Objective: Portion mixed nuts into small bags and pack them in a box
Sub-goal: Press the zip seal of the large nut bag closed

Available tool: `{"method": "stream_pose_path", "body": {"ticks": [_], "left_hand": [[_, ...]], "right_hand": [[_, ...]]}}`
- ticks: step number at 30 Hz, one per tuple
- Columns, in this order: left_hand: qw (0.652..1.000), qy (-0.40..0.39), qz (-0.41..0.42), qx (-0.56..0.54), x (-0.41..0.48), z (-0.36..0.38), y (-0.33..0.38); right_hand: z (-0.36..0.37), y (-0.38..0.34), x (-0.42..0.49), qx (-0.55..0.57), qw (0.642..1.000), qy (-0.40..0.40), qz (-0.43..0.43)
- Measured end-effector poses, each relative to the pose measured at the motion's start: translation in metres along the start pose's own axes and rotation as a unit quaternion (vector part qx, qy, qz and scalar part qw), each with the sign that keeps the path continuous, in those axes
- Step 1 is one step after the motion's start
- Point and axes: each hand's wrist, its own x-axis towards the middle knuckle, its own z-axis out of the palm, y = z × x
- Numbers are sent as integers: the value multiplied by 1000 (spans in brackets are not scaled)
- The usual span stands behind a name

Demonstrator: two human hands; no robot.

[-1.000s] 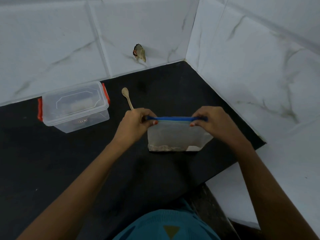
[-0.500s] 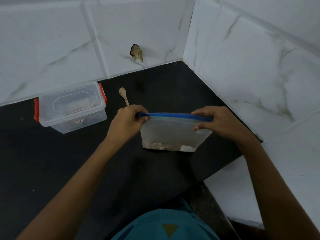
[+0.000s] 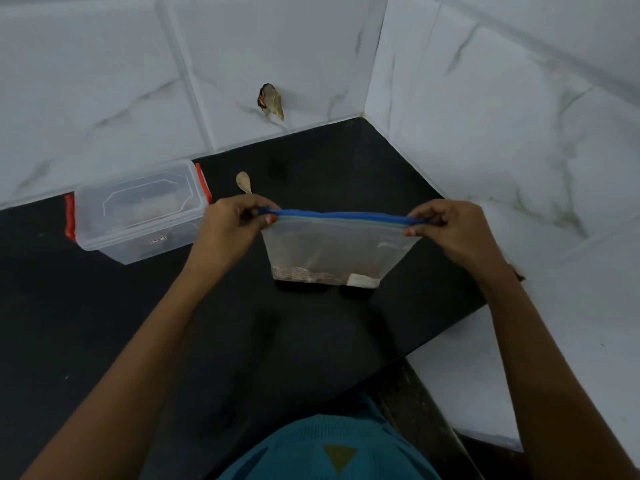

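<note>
A clear zip bag (image 3: 332,251) with a blue seal strip hangs upright over the black counter (image 3: 173,341), a thin layer of nuts along its bottom. My left hand (image 3: 232,226) pinches the left end of the blue strip. My right hand (image 3: 453,230) pinches the right end. The strip looks pressed together along its length. A clear plastic box (image 3: 138,216) with red side clips and its lid on stands to the left, something pale inside. A small wooden spoon (image 3: 244,183) lies behind my left hand, its handle hidden.
White marble-patterned tile walls meet in a corner behind the counter. A small brownish scrap (image 3: 272,102) sticks on the back wall. The counter's edge runs diagonally at the right, with a white ledge (image 3: 571,341) below it. My teal shirt shows at the bottom.
The bag has lifted slightly and my hands have spread further apart along the blue strip, the right hand sliding right. The box and spoon have stayed where they were.
</note>
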Motion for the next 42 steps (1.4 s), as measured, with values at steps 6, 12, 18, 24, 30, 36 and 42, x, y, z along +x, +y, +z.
{"method": "stream_pose_path", "body": {"ticks": [6, 12, 18, 24, 30, 36, 42], "left_hand": [[999, -8, -41, 7, -4, 4, -10], [998, -25, -35, -51, -8, 3, -20], [953, -9, -151, -263, -15, 7, -20], [956, -64, -155, -240, -12, 7, -21], [974, -118, -128, -148, -13, 5, -25], [999, -41, -17, 2, -15, 13, -35], [989, -93, -60, -96, -12, 13, -44]], "right_hand": [[4, 7, -1, 80, 996, -38, 22], [18, 11, 0, 73, 997, -3, 10], [22, 16, -3, 179, 984, 15, 9], [22, 18, 0, 119, 992, -28, 2], [29, 21, -1, 92, 995, -24, 6], [31, 29, 1, 19, 999, -23, -33], [32, 36, 4, 134, 988, -63, 44]]}}
